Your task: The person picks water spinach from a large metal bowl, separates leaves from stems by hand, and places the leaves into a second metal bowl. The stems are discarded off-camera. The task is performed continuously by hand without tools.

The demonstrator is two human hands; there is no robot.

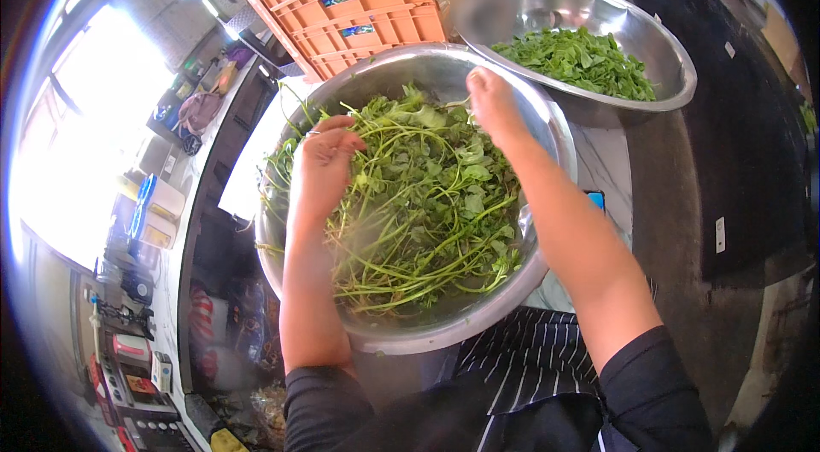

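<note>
A large stainless steel bowl before me is heaped with long-stemmed leafy greens. My left hand is over the left part of the heap, fingers curled beside some stems; whether it grips any is unclear. Near the far right inner wall of the bowl, my right hand has its fingers closed, and a thin pale stem lies at its fingertips; blur hides how firmly it is held. Beyond, at the upper right, a second steel bowl holds picked green leaves.
Stacked orange plastic crates stand behind the near bowl. A phone lies on the marble-patterned table at the right. Along the left runs a counter with containers and appliances. A blurred patch covers part of the far bowl's left side.
</note>
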